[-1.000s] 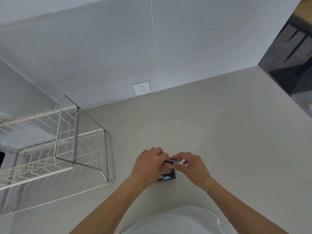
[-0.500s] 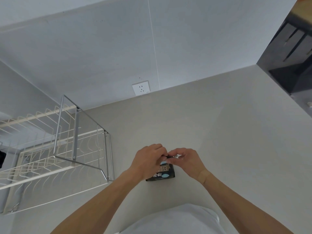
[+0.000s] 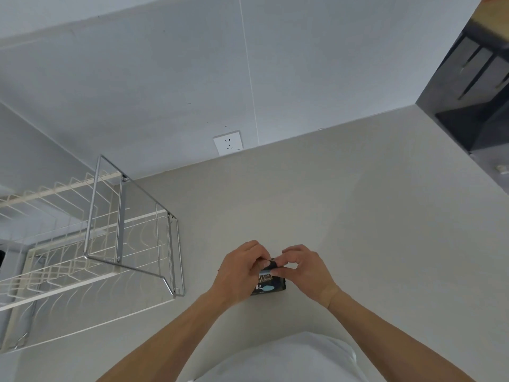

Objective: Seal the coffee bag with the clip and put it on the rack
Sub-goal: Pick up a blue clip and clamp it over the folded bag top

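Hands together over counter [image 3: 344, 216]: left hand [image 3: 239, 267] and right hand [image 3: 303, 268] pinch the top of the coffee bag [image 3: 268, 285], which stands on the counter. Clip [image 3: 268, 267] sits between the fingertips, mostly hidden. Advice: keep fold flat, seat clip squarely across it. Rack [image 3: 132, 244] waits well to the left.

Matt, smooth pale grey counter [image 3: 344, 216]; matt painted wall [image 3: 165, 78] behind with glossy white plastic socket [image 3: 227, 142]. On the left, rack [image 3: 132, 244] of shiny chromed metal frame and cream coated wire. Near centre, coffee bag [image 3: 268, 285] of dark printed film, faintly glossy
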Motion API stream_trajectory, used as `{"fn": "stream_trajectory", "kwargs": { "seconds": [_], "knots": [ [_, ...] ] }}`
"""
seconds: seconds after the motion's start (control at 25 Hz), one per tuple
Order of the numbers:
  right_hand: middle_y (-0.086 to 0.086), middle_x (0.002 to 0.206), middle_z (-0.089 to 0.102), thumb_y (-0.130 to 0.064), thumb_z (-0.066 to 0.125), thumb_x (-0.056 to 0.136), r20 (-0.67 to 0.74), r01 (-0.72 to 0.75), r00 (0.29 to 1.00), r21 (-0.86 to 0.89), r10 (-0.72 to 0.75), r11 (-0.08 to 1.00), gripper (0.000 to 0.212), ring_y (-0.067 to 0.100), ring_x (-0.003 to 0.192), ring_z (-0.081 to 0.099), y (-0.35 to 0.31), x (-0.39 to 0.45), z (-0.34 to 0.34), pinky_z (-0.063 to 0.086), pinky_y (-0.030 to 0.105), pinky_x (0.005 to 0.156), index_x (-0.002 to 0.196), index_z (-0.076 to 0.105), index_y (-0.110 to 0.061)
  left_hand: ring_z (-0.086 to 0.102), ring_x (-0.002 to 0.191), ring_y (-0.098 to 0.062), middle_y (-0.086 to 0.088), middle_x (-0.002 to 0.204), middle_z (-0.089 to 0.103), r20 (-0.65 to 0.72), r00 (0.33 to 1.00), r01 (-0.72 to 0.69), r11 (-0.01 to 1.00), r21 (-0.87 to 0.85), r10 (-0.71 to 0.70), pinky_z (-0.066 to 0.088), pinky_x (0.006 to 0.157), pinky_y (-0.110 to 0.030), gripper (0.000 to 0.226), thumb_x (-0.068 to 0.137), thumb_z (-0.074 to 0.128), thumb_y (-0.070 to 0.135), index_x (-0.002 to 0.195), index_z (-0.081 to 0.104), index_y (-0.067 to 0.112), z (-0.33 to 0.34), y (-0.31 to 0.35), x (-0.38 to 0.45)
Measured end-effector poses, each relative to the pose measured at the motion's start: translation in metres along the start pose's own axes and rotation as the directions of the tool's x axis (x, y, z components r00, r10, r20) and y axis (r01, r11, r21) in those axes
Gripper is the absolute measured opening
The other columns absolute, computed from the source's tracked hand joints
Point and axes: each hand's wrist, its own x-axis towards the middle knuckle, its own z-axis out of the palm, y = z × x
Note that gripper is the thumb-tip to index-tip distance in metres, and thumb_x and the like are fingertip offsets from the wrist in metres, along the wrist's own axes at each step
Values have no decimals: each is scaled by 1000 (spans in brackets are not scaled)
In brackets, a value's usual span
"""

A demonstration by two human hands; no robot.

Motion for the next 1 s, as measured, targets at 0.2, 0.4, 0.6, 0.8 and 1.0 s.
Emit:
{"fn": "stream_trajectory", "kwargs": {
  "seconds": [0.2,0.4,0.6,0.8,1.0],
  "knots": [
    [-21,90,64,-34,80,74,36,68,997,-155,-64,986,17,4,100,56,-5,-2,-6,45,21,89,90,77,-30,48,79,-1,12,88,61,55,998,-16,997,75,12,40,64,-20,10,92,58,15,90,63,23,3,2,1],
    [-16,96,72,-43,73,79,50,255,967,-288,-252,923,21,7,95,55,-20,-1,-1,46,25,84,96,75,-31,52,95,-1,19,98,63,-10,987,161,986,-33,-161,41,79,-14,18,84,71,27,99,64,35,-9,-23,-22],
    [-11,96,70,-40,66,84,160,411,911,-430,-380,804,19,13,90,56,-46,11,16,45,27,74,99,73,-30,67,86,-6,17,99,70,-66,872,410,796,-445,-486,52,75,-21,31,82,75,10,100,72,34,-11,-49,-58],
    [-11,96,70,-40,63,88,228,511,856,-508,-464,693,17,13,89,62,-67,17,38,47,28,69,99,71,-31,67,82,-3,18,91,73,-77,873,404,804,-437,-481,49,71,-13,23,84,73,20,90,72,42,-15,-46,-49],
    [-11,84,70,-27,66,85,201,396,918,-434,-342,809,6,8,77,61,-71,22,39,45,26,66,85,72,-28,63,82,3,17,87,74,-46,857,467,812,-350,-513,52,82,-28,16,81,73,26,90,73,38,-22,-43,-40]
  ]
}}
